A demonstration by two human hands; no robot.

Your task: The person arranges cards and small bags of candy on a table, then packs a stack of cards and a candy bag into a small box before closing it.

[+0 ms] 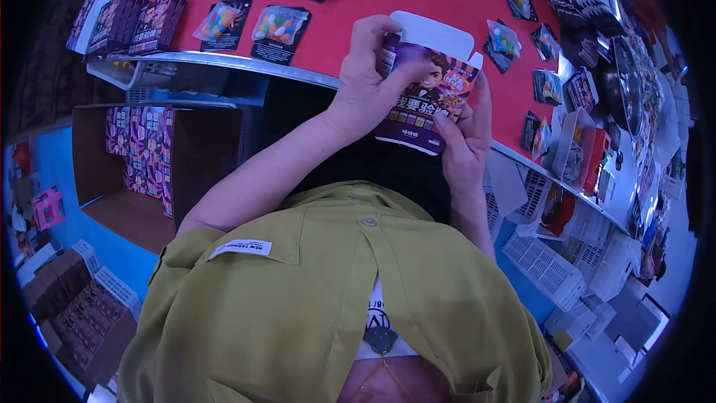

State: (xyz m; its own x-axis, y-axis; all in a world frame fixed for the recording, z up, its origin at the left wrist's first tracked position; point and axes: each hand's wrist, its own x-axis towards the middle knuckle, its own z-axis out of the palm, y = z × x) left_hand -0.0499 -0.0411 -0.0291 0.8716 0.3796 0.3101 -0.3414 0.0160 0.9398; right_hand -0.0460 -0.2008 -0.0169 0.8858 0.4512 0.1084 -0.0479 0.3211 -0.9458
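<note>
Both my hands are closed around a purple printed candy box, held over the near edge of the red table. Its white top flap stands up, unfolded. My left hand grips the box's upper left side, with the thumb across the printed front, slightly blurred. My right hand holds the lower right side, thumb on the front and fingers behind. What is inside the box cannot be seen.
On the red table lie bags of colourful candy on dark cards. Finished-looking purple boxes stand at the left. A cardboard carton with similar boxes sits below left. White plastic baskets are at the lower right.
</note>
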